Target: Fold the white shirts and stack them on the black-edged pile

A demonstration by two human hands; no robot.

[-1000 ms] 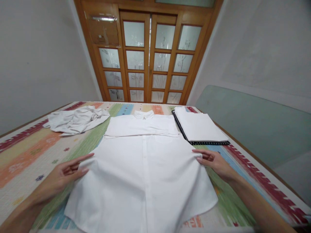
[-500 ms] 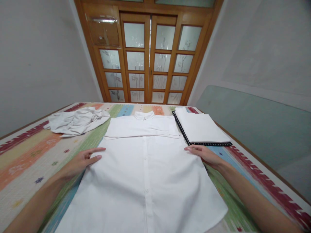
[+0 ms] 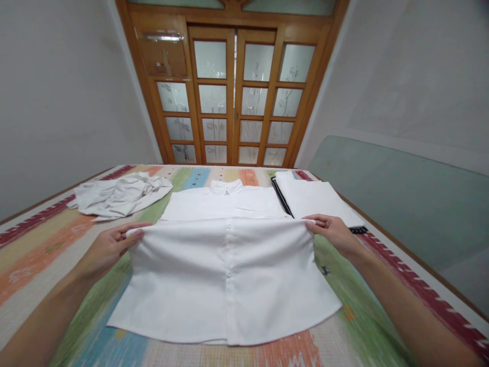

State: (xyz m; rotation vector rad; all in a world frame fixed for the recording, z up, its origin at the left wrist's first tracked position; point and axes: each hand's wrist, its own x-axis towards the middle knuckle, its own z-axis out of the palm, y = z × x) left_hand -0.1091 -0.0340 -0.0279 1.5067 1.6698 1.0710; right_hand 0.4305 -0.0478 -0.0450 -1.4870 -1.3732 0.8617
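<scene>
Okay so there's a white collared button-up shirt (image 3: 183, 275) laid out midway between the left and right edges of the table, on a stripy tablecloth (image 3: 34, 265). Its collar (image 3: 226, 187) points at the far edge and the hem faces the near one. The left hand (image 3: 109, 244) is pinching the fabric at the left end of a crosswise ridge, thumb against fingers, and the right hand (image 3: 338, 235) has the same kind of pinch on the right end. The cloth is stretched pretty much straight between them, with the button placket (image 3: 229, 285) running down the middle and the lower part draping onto the tablecloth.

Toward the far left corner there's a crumpled white garment (image 3: 126, 194), all wrinkles. Over by the right edge, just past the right hand, sits a neatly folded white cloth (image 3: 317, 199) on top of a black one with a light trim (image 3: 280, 196). Wooden doors with glass panes (image 3: 255, 84) stand beyond the far edge, and a pale green panel (image 3: 401, 199) runs along the right side.
</scene>
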